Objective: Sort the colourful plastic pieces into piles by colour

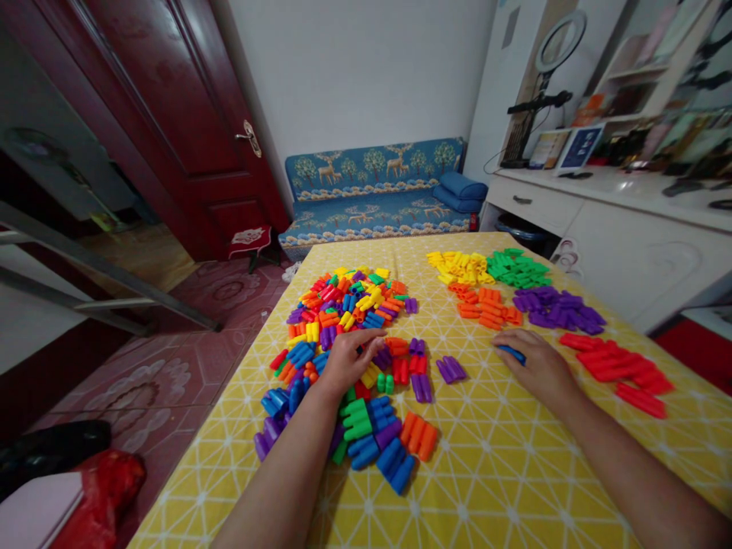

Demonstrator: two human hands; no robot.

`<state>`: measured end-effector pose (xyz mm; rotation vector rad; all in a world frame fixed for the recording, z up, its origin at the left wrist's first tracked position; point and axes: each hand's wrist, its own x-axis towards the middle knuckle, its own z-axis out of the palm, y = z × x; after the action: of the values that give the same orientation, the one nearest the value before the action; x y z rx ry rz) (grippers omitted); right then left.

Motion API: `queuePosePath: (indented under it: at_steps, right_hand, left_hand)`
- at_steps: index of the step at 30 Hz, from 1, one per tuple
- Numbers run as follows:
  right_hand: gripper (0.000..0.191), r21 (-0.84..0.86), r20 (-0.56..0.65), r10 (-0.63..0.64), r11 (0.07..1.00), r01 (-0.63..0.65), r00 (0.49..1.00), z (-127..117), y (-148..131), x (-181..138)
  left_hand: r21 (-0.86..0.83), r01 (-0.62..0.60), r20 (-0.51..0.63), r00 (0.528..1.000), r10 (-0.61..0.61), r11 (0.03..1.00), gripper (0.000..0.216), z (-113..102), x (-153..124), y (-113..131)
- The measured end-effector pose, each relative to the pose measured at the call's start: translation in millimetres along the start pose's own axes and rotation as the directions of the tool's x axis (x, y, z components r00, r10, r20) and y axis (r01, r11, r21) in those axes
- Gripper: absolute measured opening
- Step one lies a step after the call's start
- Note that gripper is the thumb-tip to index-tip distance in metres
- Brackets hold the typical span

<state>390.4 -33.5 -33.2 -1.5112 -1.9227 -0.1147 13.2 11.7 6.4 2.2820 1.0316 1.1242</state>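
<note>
My left hand [353, 357] reaches over a mixed pile of plastic building blocks [343, 305], its fingers apart and touching or just above the pieces. The blocks look like short rounded tubes joined side by side, in red, orange, yellow, green, blue and purple. My right hand [534, 357] is closed around a blue building block [512, 354], whose end shows beside the fingers. Between the hands lies a purple block [451, 370] by itself. Nearer me are an orange block [419, 436] and a blue block [396, 465].
Single-colour heaps lie on the right: yellow blocks [457, 267], green blocks [518, 268], orange blocks [489, 307], purple blocks [557, 309] and red blocks [618, 362]. A yellow patterned cloth [457, 488] covers the table. Beyond it stands a blue sofa [371, 206]; a white cabinet [634, 244] is right.
</note>
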Motion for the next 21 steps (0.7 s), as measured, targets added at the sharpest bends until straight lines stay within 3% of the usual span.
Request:
queuePosePath:
  at_steps: [5, 9, 12, 16, 21]
  right_hand:
    - [0.025, -0.023, -0.094, -0.070, 0.997, 0.068, 0.993, -7.1, -46.2, 11.7]
    - [0.035, 0.014, 0.162, -0.052, 0.999, 0.051, 0.985, 3.1, -103.3, 19.6]
    - [0.047, -0.013, 0.282, 0.025, 1.000, -0.023, 0.959, 22.6, -124.4, 26.5]
    - [0.045, 0.151, 0.204, 0.067, 0.984, -0.098, 0.977, 55.9, -133.1, 38.1]
    - [0.065, 0.438, 0.082, 0.035, 0.896, -0.068, 0.996, 84.6, -149.7, 42.0]
  left_hand:
    - [-0.013, -0.003, -0.012, 1.000, 0.003, 1.000, 0.028, 0.8, 0.3, -1.1]
    - [0.007, 0.005, -0.014, 1.000, -0.005, 1.000, 0.027, 0.9, -0.3, -1.9]
    - [0.020, 0.006, -0.007, 1.000, -0.006, 1.000, 0.027, 1.0, -0.3, -1.7]
    - [0.025, -0.017, -0.003, 1.000, 0.017, 1.000, 0.026, 1.8, 0.7, -1.4]
    - [0.010, -0.053, 0.082, 0.995, 0.052, 0.999, 0.029, 1.1, 2.0, 2.3]
